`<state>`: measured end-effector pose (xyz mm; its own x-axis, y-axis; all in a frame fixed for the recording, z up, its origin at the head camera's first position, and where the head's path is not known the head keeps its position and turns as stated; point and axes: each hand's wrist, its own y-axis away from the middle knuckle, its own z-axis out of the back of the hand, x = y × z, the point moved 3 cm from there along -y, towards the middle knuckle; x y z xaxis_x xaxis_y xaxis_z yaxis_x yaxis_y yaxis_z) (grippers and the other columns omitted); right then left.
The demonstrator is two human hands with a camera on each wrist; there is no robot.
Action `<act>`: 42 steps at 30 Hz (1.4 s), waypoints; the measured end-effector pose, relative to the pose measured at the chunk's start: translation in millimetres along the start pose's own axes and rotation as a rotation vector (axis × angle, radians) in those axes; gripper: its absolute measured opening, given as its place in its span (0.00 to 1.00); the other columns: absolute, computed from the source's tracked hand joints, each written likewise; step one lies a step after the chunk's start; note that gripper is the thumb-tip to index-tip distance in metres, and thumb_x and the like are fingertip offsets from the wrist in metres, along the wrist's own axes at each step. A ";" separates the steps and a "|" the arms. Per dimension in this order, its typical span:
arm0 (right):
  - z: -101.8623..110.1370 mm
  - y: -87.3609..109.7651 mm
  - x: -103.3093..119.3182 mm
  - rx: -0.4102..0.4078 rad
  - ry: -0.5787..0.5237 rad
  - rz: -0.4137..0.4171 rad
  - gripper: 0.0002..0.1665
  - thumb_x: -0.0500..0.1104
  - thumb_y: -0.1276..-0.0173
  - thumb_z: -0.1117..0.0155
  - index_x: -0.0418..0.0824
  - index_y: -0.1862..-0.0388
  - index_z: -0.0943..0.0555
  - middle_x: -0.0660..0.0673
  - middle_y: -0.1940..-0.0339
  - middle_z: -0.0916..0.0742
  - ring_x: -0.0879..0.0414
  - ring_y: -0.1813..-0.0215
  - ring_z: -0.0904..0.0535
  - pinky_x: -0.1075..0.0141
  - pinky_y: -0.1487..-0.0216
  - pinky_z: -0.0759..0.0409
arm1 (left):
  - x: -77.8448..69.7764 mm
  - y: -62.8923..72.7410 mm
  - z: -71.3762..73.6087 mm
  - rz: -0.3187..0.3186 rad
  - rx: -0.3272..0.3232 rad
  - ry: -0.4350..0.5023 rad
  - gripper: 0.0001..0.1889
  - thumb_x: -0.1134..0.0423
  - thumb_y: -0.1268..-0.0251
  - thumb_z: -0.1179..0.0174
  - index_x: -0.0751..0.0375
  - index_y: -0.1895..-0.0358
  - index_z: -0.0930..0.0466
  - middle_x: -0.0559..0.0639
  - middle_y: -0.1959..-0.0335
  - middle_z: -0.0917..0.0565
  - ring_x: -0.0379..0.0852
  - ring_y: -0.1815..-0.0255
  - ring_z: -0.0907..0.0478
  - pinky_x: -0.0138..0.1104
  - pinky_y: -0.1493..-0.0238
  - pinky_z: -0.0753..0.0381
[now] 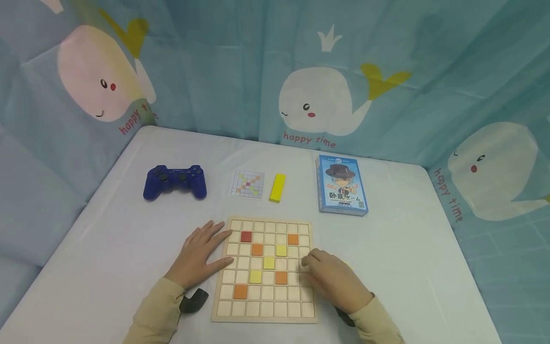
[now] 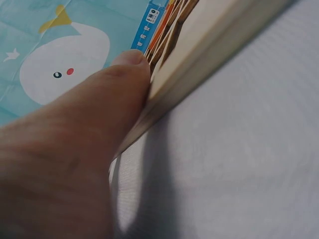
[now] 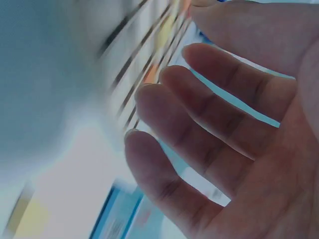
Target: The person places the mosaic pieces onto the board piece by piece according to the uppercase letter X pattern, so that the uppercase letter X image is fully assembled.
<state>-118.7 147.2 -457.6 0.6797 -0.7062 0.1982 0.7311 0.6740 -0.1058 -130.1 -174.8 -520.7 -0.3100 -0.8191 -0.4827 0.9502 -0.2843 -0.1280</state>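
A wooden grid board [image 1: 266,319] lies on the table with one red tile [image 1: 246,236], several orange tiles [image 1: 240,291] and several yellow tiles [image 1: 269,263] in its cells. My left hand [image 1: 198,253] has its fingers spread over the board's left edge. In the left wrist view, the thumb [image 2: 114,89] touches the board's rim [image 2: 199,64]. Over the right edge is my right hand [image 1: 333,277], its fingers loosely bent. The right wrist view shows nothing held between these fingers [image 3: 164,114].
Beyond the board lie a blue game controller [image 1: 174,182], a printed pattern card [image 1: 248,184], a yellow block [image 1: 277,188] and a blue game box [image 1: 342,185]. Something yellow [image 1: 347,263] shows partly behind the right hand. A whale-print curtain [image 1: 240,62] surrounds the table.
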 end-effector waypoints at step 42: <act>-0.6 56.2 -50.9 -0.124 -0.055 -0.247 0.21 0.31 0.49 0.25 0.47 0.60 0.21 0.57 0.57 0.19 0.63 0.51 0.20 0.67 0.51 0.18 | -0.2 -0.1 -0.1 0.008 0.011 -0.001 0.37 0.37 0.42 0.41 0.46 0.30 0.34 0.51 0.26 0.39 0.57 0.24 0.51 0.55 0.26 0.55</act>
<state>-112.3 220.9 -474.1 0.4782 -0.8307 0.2849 0.8782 0.4487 -0.1658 -130.1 -174.6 -520.6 -0.3028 -0.8216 -0.4829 0.9521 -0.2834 -0.1147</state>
